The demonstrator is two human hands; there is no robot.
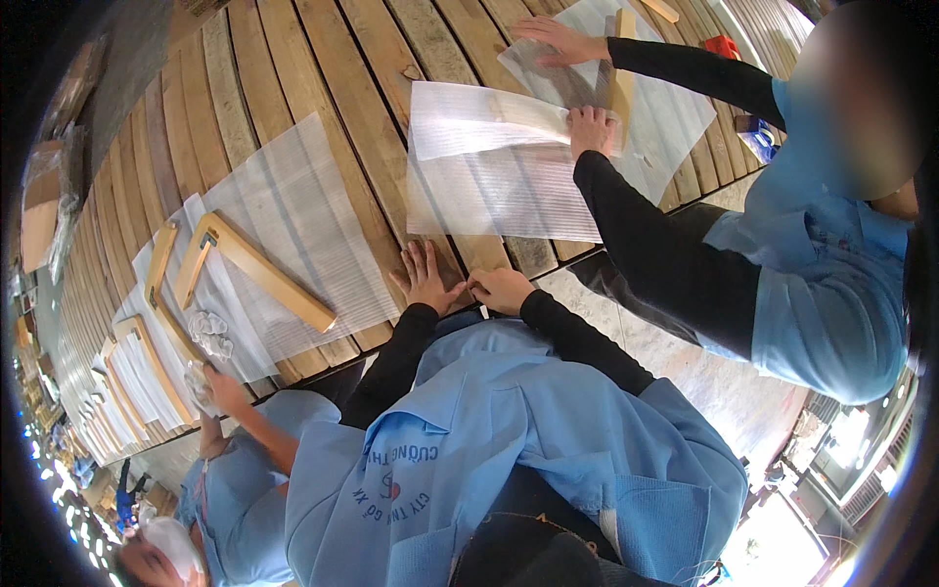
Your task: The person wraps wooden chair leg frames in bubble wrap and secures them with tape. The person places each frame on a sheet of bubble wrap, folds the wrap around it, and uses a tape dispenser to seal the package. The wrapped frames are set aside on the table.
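Note:
My left hand (427, 279) lies with its fingers spread on the near edge of the slatted wooden table (372, 73). Beside it, my right hand (501, 291) rests at the same edge, its fingers curled in and thumb pressed to the forefinger. Whatever that grip may contain is hidden. Nearest on the left is a translucent white foam sheet (342, 225), with an L-shaped wooden frame piece (274, 279) lying on it. Ahead and to the right, another foam sheet (489, 186) spreads over the slats, partly folded up.
A co-worker on the right presses a hand (592, 132) on the folded foam around a wooden piece (623, 78). At the left, another person's hand (225, 391) holds white wrapping by a wooden part (181, 333). More wooden frames (147, 357) line the table's left end.

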